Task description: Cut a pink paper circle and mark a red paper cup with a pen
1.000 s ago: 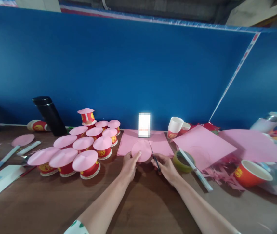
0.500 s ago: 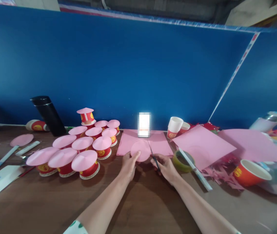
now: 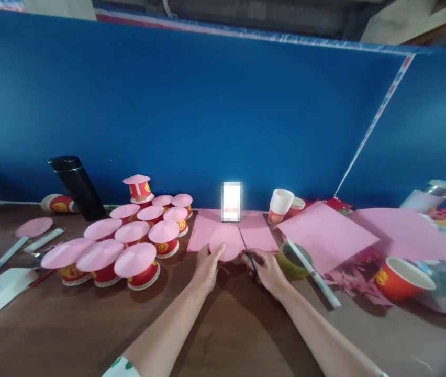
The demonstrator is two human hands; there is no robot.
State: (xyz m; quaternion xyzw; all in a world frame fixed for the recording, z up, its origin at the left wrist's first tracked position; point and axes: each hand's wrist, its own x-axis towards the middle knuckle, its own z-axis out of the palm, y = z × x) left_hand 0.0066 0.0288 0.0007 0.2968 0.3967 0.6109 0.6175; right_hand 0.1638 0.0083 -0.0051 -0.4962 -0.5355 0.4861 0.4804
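Note:
My left hand [image 3: 208, 263] pinches the lower left edge of a pink paper disc [image 3: 226, 243], thumb on top. Closed round the handles of a pair of dark scissors [image 3: 250, 257], my right hand [image 3: 263, 266] is just right of the disc. The blades point up and away, close along the disc's right edge; whether they touch the paper I cannot tell. Behind the disc lies a stack of pink paper sheets [image 3: 203, 230]. A phone [image 3: 231, 202] with a lit, blurred screen stands upright at the back of the stack.
Several red cups with pink cone tops [image 3: 135, 260] stand to the left, before a leaning black flask [image 3: 77, 187]. Rightward are a tape roll [image 3: 294, 262], a pale cutter-like stick [image 3: 319, 285], white-red cups [image 3: 280, 204], pink sheets [image 3: 329, 235] and a tipped red cup [image 3: 403, 278]. A blue partition [image 3: 223, 104] rises behind.
The view has shifted very slightly. Both hands keep their places, with the disc and the scissors held as before.

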